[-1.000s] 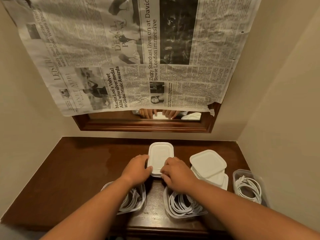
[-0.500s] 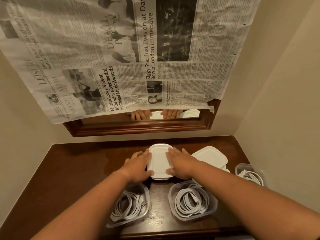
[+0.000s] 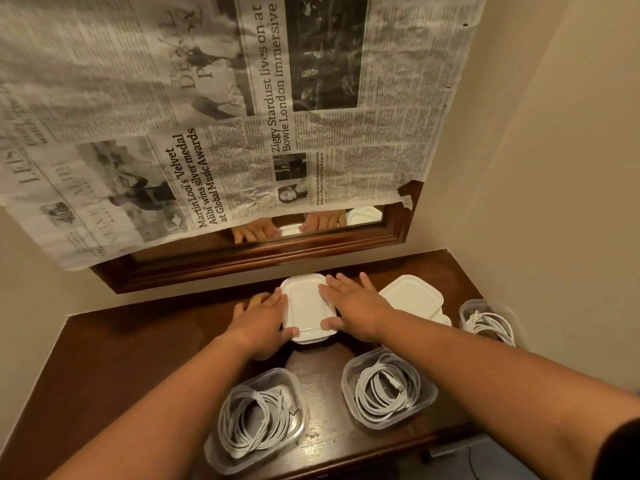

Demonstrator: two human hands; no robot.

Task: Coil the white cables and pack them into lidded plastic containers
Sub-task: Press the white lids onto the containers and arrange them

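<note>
Both hands have slid from the near end of the lidded container up along its two long sides since a second ago, and the view has tipped to show more of the near counter. That container sits far and central on the dark wood, just below the mirror frame. The left hand lies flat against its left side, fingers straight and close together, thumb on the near left corner of the white lid. The right hand lies flat over the right side, fingers straight and spread, thumb on the near edge. Neither hand curls round anything. Just right of it, and partly hidden behind the right wrist, is a stack of loose lids. Beyond that, by the right wall, an open far-right container holds a coiled far-right cable. Near the front edge stand two more open ones, well apart: the near-left container with a left cable coiled inside, under the left forearm, and the near-right container with a right cable coiled inside, beside the right forearm. A newspaper hangs over most of the mirror, and the uncovered strip reflects both hands.
</note>
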